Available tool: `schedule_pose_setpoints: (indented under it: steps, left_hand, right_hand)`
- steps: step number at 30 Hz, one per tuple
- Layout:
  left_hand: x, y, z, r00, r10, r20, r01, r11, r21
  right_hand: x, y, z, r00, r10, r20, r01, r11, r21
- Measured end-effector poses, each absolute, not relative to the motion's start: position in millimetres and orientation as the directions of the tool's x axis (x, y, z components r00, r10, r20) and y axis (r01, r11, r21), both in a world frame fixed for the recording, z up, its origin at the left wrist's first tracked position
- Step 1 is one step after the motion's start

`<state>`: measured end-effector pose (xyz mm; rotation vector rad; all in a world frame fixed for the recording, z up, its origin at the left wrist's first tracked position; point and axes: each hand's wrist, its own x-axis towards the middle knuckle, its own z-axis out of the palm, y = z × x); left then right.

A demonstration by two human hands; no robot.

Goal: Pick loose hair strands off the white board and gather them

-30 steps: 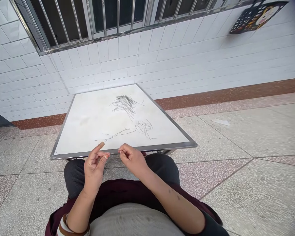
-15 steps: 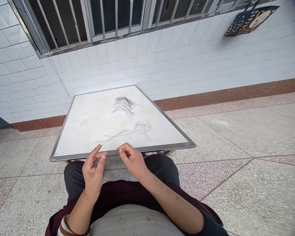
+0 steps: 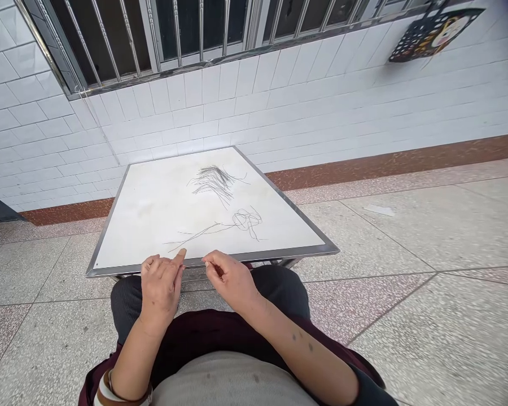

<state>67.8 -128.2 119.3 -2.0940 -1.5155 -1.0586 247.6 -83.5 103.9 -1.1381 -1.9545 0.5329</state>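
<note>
My left hand (image 3: 160,285) is over the near edge of the white table (image 3: 152,197), thumb and fingers pressed together. A tan covering shows on one of its fingertips. To its right, my right hand (image 3: 228,276) pinches thumb against forefinger at the same edge, a small gap away. Whatever the two pinches hold is too fine to see. Beyond the hands, a loose tangle of thin dark strands (image 3: 246,219) trails long ends leftward towards my left hand. Farther back lies a denser bunch of short dark strands (image 3: 214,179).
The table has a grey metal rim (image 3: 288,252) and stands against a white tiled wall (image 3: 322,101). Above are barred windows (image 3: 190,34). A dotted dark bag (image 3: 432,36) hangs at upper right. A white scrap (image 3: 379,210) lies on the speckled floor (image 3: 385,237).
My left hand has rolled over, its back now facing up and its raised finger now lowered towards the right. My right hand has shifted only slightly. The strand piles look the same.
</note>
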Motion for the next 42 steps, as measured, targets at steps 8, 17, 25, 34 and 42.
schedule_pose_setpoints:
  steps: [8,17,25,34,42]
  left_hand:
    - [63.1,-124.8,104.6,0.214,0.619,0.756,0.909,-0.409,0.078]
    - [52.9,-122.6,109.0,0.158,0.647,0.746,0.888,-0.424,0.18]
    - [33.6,-122.9,106.2,0.088,0.673,0.734,0.883,-0.394,0.256]
    - [40.1,-132.7,124.7,0.1,0.716,0.691,0.894,-0.369,0.254]
    - [52.4,-130.9,112.0,0.246,0.724,0.645,0.808,-0.52,0.275]
  right_hand:
    - [247.3,-86.2,106.2,-0.337,0.876,0.346,0.557,0.481,-0.677]
    - [250.5,-85.0,112.2,-0.366,0.883,0.295,0.573,0.464,-0.676]
    - [258.4,-80.7,110.9,-0.366,0.88,0.302,0.584,0.47,-0.662]
    - [255.6,-81.5,109.6,-0.359,0.857,0.37,0.596,0.515,-0.615]
    - [256.7,-84.5,110.5,-0.376,0.83,0.412,0.574,0.557,-0.6]
